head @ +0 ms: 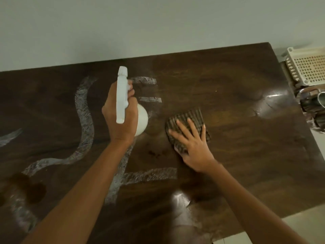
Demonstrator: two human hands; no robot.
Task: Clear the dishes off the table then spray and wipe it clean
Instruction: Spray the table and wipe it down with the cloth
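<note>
My left hand [119,117] grips a white spray bottle [142,120] by its neck above the dark wooden table [237,155], nozzle pointing away toward the wall. My right hand [192,147] presses flat, fingers spread, on a folded brown checked cloth [191,117] lying on the table to the right of the bottle. Whitish smeared streaks [86,120] curve across the left and middle of the tabletop. A dark stain [157,154] sits just left of my right hand.
A cream perforated plastic basket [307,67] and some metal dishes [314,106] stand beyond the table's right edge. A pale wall runs along the far edge. Another dark patch [29,189] marks the table's near left. Pale floor shows at bottom right.
</note>
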